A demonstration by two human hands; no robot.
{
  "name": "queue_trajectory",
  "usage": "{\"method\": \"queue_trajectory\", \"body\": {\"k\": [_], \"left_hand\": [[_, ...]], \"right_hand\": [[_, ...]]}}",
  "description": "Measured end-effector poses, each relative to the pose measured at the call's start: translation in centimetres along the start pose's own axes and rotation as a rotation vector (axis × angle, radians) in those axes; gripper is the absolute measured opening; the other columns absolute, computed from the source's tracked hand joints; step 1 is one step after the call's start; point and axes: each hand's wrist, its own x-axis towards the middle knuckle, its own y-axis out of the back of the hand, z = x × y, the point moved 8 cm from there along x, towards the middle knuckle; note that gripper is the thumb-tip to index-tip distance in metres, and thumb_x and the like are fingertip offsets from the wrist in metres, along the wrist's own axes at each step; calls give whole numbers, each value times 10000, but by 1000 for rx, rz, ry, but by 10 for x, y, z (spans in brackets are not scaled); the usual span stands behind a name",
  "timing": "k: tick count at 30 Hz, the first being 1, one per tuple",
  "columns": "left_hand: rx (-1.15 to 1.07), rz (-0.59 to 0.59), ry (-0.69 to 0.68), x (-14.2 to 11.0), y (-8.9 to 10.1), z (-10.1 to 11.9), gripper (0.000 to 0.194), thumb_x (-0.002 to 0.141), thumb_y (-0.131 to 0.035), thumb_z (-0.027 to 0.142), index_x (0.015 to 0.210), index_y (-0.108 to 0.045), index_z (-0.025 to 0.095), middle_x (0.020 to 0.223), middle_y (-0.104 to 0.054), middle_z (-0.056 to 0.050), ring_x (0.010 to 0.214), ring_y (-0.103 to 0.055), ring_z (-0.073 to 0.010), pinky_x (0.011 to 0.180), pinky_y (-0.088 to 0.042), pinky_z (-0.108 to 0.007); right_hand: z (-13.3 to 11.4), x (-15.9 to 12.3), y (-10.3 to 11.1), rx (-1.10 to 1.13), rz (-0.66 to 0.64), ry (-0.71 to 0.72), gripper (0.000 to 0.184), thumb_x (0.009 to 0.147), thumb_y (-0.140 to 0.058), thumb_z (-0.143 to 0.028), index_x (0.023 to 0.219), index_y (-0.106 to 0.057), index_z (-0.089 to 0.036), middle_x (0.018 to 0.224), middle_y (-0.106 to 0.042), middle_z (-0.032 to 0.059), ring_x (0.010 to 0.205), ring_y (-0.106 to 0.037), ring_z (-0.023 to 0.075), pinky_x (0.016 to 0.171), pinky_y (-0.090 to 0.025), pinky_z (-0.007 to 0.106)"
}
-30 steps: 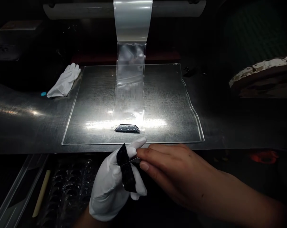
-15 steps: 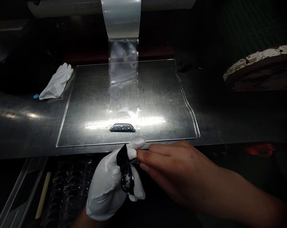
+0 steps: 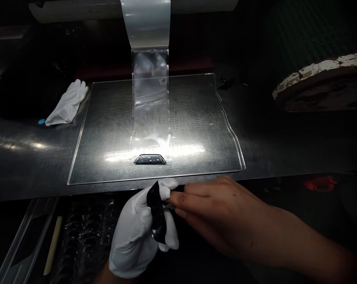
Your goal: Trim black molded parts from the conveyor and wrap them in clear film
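Note:
My left hand (image 3: 134,236), in a white glove, is closed round a glossy black trapezoid-shaped plastic part (image 3: 157,221) and holds it tilted nearly upright in front of the bench edge. Bare, my right hand (image 3: 214,209) pinches a small thin blade (image 3: 168,206), whose tip meets the part's right edge near its middle. The right fingertips lie close against the gloved fingers. A second dark trapezoid part (image 3: 150,159) lies on the clear sheet (image 3: 196,118), at the lower end of a strip of transparent film (image 3: 151,94).
An unworn white glove (image 3: 67,103) lies left of the sheet beside a small blue disc (image 3: 41,122). Below the bench edge, a clear moulded tray (image 3: 88,236) stands next to a yellowish stick (image 3: 52,246). A red-orange object (image 3: 319,183) is at right; a roller (image 3: 78,10) crosses the back.
The view has shifted, so the bench things appear further left. The black part has turned slightly in my left hand, and the blade now points differently against its edge.

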Motion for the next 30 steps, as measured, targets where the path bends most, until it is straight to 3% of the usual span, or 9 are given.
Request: {"method": "queue_trajectory", "body": {"k": [19,30], "left_hand": [[-81,-11,-7,-5,-1,-8,426,1029,-551,467,1330,-671,189,580,-623,-18,459,-430,-70,465,-280,-183],[-85,-45,-75,-2,-8,0,398,1049,-473,475,1276,-682,223,543,-518,38,410,-339,-68,437,-299,-194]], "right_hand": [[1,-5,-9,72,-58,8,329,1117,-442,-284,1396,-616,-279,1072,-728,-34,907,-683,131,771,-446,295],[-5,-8,4,26,127,20,321,1111,-468,-249,1389,-627,-219,1015,-729,-5,796,-665,125,690,-462,277]]}}
